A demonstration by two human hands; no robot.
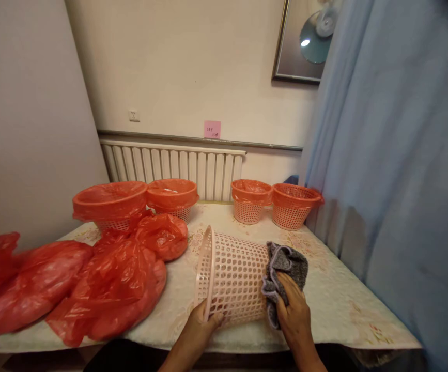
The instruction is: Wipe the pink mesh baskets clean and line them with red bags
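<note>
A pale pink perforated plastic basket (239, 276) lies on its side over the table, its open rim to the left and its base to the right. My left hand (200, 330) grips the lower part of the rim, thumb on the outside. In my right hand (293, 310) is a bunched dark grey cloth with a light purple edge (289, 261), pressed against the basket's base. Some of my right fingers are hidden in the cloth's folds.
Filled red plastic bags (119, 287) cover the table's left side. Four baskets lined with red bags stand at the back, two left (109, 199) and two right (251, 199). A blue curtain (394, 155) hangs along the right edge; a radiator (177, 168) is behind the table.
</note>
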